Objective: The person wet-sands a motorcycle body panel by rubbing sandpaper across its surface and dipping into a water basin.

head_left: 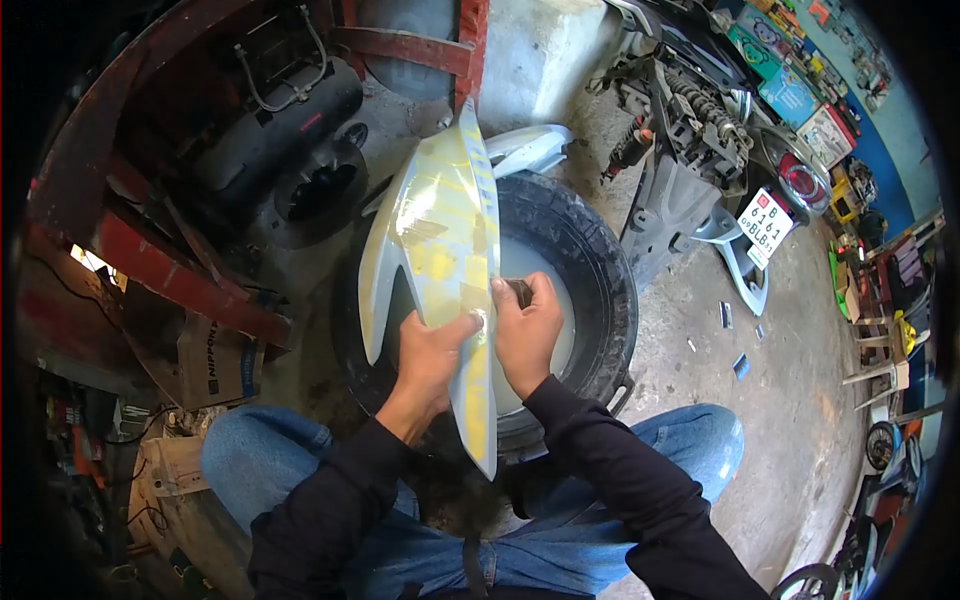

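Observation:
A long, pointed panel (432, 215), patched in yellow and grey-white, is held upright over a black tub (610, 270) with cloudy liquid in it. My left hand (430, 360) grips the panel's lower part, its thumb lying across the front face. At the panel's right edge, my right hand (527, 330) pinches a small dark piece (519, 290) against the side. The panel's forked left arm hangs down over the tub's left rim. Behind the tub's back rim lies another pale panel (530, 148).
A partly dismantled motorcycle with a number plate (765, 228) stands at the right. A dark tank (280, 125) and red metal frame (180, 265) are at the left. Small blue packets (741, 366) lie on the floor. Shelves and clutter line the far right.

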### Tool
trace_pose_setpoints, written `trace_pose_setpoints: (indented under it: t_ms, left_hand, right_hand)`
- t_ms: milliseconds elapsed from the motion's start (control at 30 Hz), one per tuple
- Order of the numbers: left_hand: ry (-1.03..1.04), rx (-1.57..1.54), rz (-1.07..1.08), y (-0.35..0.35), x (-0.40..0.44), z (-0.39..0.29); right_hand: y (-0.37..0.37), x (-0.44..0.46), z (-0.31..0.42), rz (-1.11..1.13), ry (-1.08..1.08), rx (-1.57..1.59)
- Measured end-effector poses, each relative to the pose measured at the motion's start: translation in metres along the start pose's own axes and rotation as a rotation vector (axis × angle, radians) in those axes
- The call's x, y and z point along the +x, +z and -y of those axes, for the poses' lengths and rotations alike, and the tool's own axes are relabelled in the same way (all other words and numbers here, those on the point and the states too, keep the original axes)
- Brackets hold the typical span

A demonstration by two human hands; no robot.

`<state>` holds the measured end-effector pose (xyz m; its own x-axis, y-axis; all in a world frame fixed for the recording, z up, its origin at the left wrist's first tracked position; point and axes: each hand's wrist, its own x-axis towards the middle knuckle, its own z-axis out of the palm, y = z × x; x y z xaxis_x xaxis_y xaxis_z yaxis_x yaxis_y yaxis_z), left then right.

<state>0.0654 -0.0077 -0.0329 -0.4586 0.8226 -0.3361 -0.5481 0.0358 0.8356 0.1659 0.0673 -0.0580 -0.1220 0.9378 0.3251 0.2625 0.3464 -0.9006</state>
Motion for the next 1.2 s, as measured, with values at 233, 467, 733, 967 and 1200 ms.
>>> trace_pose_setpoints:
  t_ms: [233, 467, 733, 967, 1200]
  left_hand:
    - [0.022, 0.027, -0.01, 0.001, -0.001, 0.006]
    - [0.024, 0.015, 0.011, -0.003, 0.001, 0.006]
    - [0.011, 0.039, 0.014, -0.008, 0.001, 0.007]
    - [-0.01, 0.026, 0.006, -0.004, 0.004, 0.001]
    - [-0.003, 0.067, -0.013, -0.002, 0.0, 0.013]
  right_hand:
    - [-0.005, -0.013, -0.005, -0.025, -0.072, -0.079]
    - [-0.002, 0.002, -0.001, 0.072, 0.121, 0.104]
    - [-0.003, -0.007, -0.001, 0.049, 0.109, 0.043]
    - [-0.006, -0.011, 0.004, 0.053, 0.095, 0.022]
    - [-0.006, 0.0, 0.002, 0.038, 0.087, -0.046]
